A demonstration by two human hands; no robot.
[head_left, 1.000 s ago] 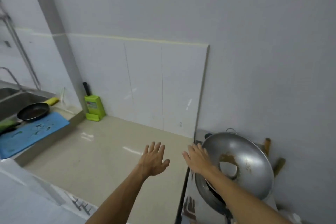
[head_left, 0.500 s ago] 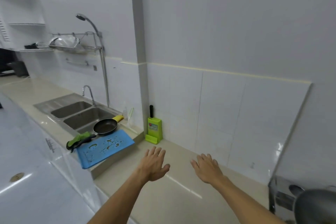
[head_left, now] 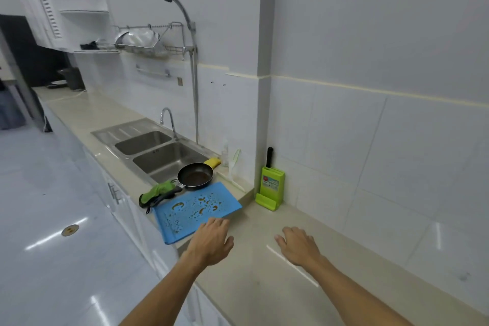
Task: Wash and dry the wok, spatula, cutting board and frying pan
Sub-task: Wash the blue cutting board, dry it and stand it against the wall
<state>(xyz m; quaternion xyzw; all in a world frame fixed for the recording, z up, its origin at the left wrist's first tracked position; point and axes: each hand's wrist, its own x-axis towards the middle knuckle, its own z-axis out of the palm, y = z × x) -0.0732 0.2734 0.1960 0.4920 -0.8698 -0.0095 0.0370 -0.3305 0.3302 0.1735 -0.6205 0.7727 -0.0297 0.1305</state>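
Blue plastic, speckled with brown food scraps, marked out the rectangular cutting board [head_left: 195, 209], which lay flat on the beige counter [head_left: 264, 286] just on the near side of the stainless-steel double sink [head_left: 127, 159]. Its long axis ran across the counter, from the front edge towards the wall, roughly along the sink's near rim. The small black frying pan [head_left: 195, 176], with a dark residue inside, sat between the board and the sink, its handle pointing towards the counter's front edge, where a green glove or cloth [head_left: 156, 192] was bunched.

The left hand [head_left: 210, 242] hung palm down over the board's near long edge, fingers straight and slightly spread, holding nothing. Whether the fingertips touched the plastic could not be told. The right hand [head_left: 299, 246], likewise flat and empty, hovered over bare counter farther from the sink, well apart from the board.

By my judgement the board lay directly ahead of the left fingers, so that hand was placed to take it first, gripping the near edge and carrying it past the pan to the basin.
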